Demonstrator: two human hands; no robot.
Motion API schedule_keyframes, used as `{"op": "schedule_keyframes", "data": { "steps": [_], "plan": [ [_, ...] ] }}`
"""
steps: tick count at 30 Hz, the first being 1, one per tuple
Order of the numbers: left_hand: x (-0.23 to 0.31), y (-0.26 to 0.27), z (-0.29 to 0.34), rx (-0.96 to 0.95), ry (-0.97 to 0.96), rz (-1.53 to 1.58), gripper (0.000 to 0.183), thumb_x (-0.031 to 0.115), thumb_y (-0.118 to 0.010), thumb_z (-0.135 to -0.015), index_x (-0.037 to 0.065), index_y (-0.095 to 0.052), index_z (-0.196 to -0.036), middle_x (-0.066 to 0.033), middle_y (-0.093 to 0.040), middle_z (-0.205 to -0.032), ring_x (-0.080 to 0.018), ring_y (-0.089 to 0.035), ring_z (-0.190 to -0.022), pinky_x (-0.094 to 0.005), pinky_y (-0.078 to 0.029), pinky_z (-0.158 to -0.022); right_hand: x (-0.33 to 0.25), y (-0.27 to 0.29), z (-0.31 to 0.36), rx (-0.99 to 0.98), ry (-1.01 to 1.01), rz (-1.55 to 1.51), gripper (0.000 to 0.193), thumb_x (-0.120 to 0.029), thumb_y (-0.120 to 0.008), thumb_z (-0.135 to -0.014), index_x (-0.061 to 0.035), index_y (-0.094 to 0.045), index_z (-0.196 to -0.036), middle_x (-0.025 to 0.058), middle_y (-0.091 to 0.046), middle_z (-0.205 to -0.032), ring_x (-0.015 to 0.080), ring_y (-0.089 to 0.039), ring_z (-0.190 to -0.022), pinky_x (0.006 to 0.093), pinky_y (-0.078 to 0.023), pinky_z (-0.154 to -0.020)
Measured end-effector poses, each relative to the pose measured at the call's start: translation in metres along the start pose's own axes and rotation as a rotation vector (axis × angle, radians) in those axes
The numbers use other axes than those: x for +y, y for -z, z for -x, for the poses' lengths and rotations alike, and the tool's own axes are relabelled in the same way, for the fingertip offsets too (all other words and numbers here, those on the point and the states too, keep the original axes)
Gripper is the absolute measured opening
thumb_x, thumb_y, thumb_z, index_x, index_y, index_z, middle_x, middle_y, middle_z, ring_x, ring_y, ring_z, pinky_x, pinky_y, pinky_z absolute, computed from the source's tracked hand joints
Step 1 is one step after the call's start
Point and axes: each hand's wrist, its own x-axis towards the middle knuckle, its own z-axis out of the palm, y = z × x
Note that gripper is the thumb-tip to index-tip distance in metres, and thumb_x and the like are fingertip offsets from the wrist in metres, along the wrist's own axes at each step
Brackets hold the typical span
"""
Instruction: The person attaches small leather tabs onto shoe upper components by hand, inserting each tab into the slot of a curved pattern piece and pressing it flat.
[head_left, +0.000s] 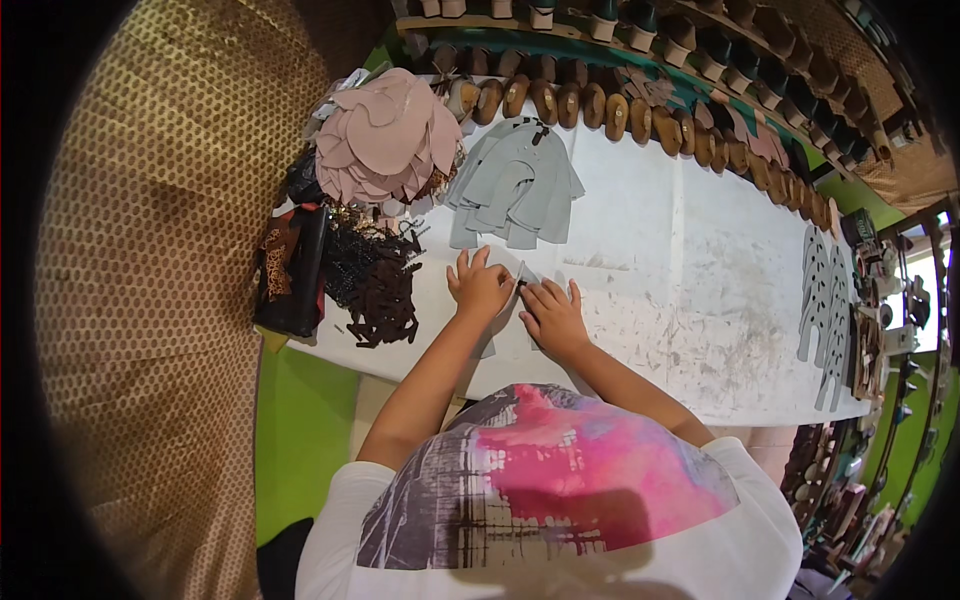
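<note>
My left hand (480, 287) is over the white table, thumb and forefinger brought together at a small dark strip (521, 284) and the other fingers spread. Close beside it, my right hand (556, 314) rests on a grey, leather-like shoe-upper piece (527, 270), fingers stretched and apart. Much of that piece is hidden under my hands; its tip shows between them. Just beyond lies a fanned stack of similar grey arch-shaped pieces (515, 190), some with dark strips near the top. To the left of my hands is a heap of short dark brown strips (385, 300).
A pile of pink cut pieces (385, 135) stands at the back left, near a black-and-red container (302, 270). Brown shoe lasts (592, 105) line the table's far edge. Spotted grey pieces (825, 300) lie at the right end of the white table (690, 300). Patterned cloth (170, 300) hangs left.
</note>
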Motion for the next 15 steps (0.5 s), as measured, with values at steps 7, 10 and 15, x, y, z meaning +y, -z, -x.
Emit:
{"op": "schedule_keyframes", "data": {
  "steps": [7, 10, 15],
  "plan": [
    [0.0015, 0.0000, 0.0014, -0.012, 0.063, -0.019, 0.013, 0.031, -0.064, -0.076, 0.019, -0.068, -0.080, -0.0053, -0.042, -0.138, -0.0344, -0.026, -0.133, -0.0597, -0.017, -0.104, -0.0003, -0.0006, 0.0006, -0.011, 0.036, 0.006, 0.042, -0.032, -0.050, -0.090, -0.0116, -0.049, -0.128, 0.0030, -0.049, -0.127, 0.0237, -0.039, -0.124, 0.0563, -0.020, -0.105],
    [0.0031, 0.0005, 0.0023, -0.001, 0.065, -0.035, 0.013, 0.030, -0.062, -0.076, 0.019, -0.068, -0.079, -0.0061, -0.043, -0.137, -0.0345, -0.027, -0.133, -0.0592, -0.018, -0.104, -0.0006, -0.0006, 0.0002, -0.033, 0.025, -0.003, 0.043, -0.031, -0.050, -0.090, -0.0108, -0.049, -0.127, 0.0038, -0.048, -0.128, 0.0240, -0.038, -0.125, 0.0559, -0.020, -0.105],
    [0.0053, 0.0027, 0.0044, 0.026, 0.052, -0.053, 0.014, 0.027, -0.060, -0.075, 0.017, -0.068, -0.081, -0.0076, -0.045, -0.135, -0.0350, -0.030, -0.131, -0.0591, -0.019, -0.104, -0.0021, -0.0011, 0.0007, -0.014, 0.017, 0.009, 0.042, -0.032, -0.050, -0.090, -0.0102, -0.049, -0.126, 0.0047, -0.048, -0.126, 0.0245, -0.038, -0.123, 0.0547, -0.021, -0.106]
  ]
}}
